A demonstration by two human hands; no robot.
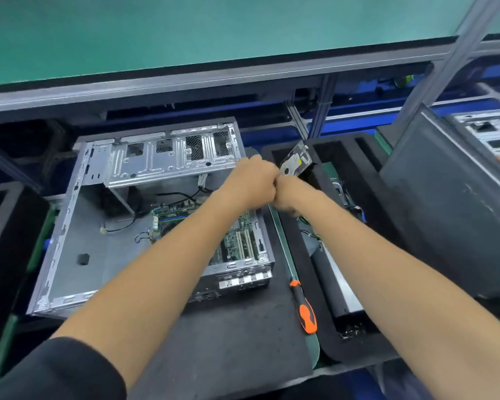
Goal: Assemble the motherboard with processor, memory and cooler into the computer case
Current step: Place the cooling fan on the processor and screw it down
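Observation:
An open metal computer case (70,235) lies on its side on a black foam mat. The green motherboard (237,241) sits inside it, partly hidden under my left forearm. My left hand (254,180) and my right hand (286,194) meet knuckle to knuckle above the case's right edge, both with curled fingers. A silver hard drive (298,158) stands tilted just behind them, its lower corner at my fingers. The fingertips are hidden and blurred. No cooler is visible.
An orange-and-black screwdriver (305,307) lies on the mat (228,342) right of the case. A black foam tray (347,157) with parts and cables stands further right. A dark case panel (451,203) leans at the far right. Another foam block (3,232) is on the left.

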